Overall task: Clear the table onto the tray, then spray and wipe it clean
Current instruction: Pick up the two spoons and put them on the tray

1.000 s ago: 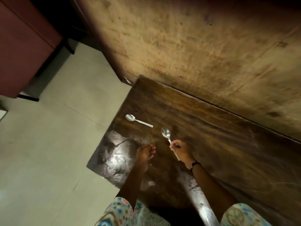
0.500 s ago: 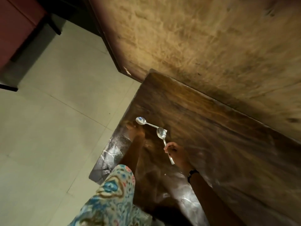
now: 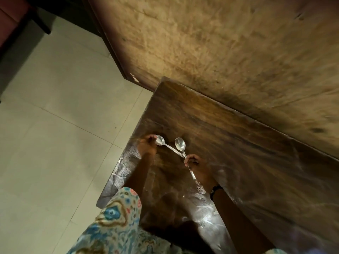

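Two steel spoons cross over the left end of the dark wooden table (image 3: 238,143). My left hand (image 3: 147,147) pinches the bowl of the left spoon (image 3: 160,140), whose handle runs right toward my other hand. In my right hand (image 3: 195,165) I grip the second spoon (image 3: 180,143) by its handle, bowl pointing away from me. No tray, spray bottle or cloth is in view.
The table stands against a rough tan wall (image 3: 220,52). Its left edge drops to a pale tiled floor (image 3: 55,125). A reddish-brown cabinet (image 3: 11,21) stands at the far left. Shiny patches lie on the near tabletop.
My left hand has reached forward from the table's near edge to the left spoon and taken hold of its bowl. My right hand has kept its spoon and brought it beside the other.
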### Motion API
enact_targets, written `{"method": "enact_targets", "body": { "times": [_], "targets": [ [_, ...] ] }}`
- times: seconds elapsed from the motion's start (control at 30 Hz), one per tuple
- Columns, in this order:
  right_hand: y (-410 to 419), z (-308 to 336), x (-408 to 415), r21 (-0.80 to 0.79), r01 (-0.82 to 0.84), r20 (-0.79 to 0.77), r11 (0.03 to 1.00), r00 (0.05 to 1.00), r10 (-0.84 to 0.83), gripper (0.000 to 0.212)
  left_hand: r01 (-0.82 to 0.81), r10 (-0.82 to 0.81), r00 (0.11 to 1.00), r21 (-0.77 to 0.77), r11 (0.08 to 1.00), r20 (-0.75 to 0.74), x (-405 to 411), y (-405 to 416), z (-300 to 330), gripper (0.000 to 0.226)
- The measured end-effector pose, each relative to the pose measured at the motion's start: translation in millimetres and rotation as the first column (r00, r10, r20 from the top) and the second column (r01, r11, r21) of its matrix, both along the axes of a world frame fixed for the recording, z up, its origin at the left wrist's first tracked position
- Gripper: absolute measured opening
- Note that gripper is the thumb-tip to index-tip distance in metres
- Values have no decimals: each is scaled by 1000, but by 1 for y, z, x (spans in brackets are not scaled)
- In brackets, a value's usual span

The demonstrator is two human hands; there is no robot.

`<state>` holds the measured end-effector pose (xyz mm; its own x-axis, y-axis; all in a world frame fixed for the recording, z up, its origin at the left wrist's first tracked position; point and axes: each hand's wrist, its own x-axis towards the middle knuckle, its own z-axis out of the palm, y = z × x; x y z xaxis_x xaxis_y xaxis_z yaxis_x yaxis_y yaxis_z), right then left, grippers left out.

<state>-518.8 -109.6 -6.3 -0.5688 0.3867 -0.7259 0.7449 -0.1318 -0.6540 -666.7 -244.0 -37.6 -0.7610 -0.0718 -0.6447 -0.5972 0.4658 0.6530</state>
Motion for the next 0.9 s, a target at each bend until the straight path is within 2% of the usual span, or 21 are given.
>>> {"method": "enact_targets", "body": {
  "times": [0.1,0.2,0.27,0.37,0.53,0.7,0.9],
  "targets": [
    [6,18,6,72,10,-55,997,998,-6,30,-77,62,995,219,973,75,15,8,20,12],
    [7,43,16,134,39,-123,990,992,-22,30,-68,33,994,364,929,103,37,21,50,9],
    [9,64,27,165,80,-166,983,985,-52,33,12,-55,994,398,917,98,53,31,72,15],
    [10,96,49,226,142,-222,964,971,-91,29,123,-168,983,437,891,67,77,48,106,10],
    [17,142,112,303,275,-301,912,936,-182,17,142,-174,984,444,885,32,130,86,165,12],
    [27,180,184,356,362,-357,861,905,-233,14,210,-221,975,490,846,-36,206,116,213,24],
    [42,228,279,454,397,-373,797,898,-235,18,339,-342,933,594,729,-112,303,137,261,23]
  ]
}}
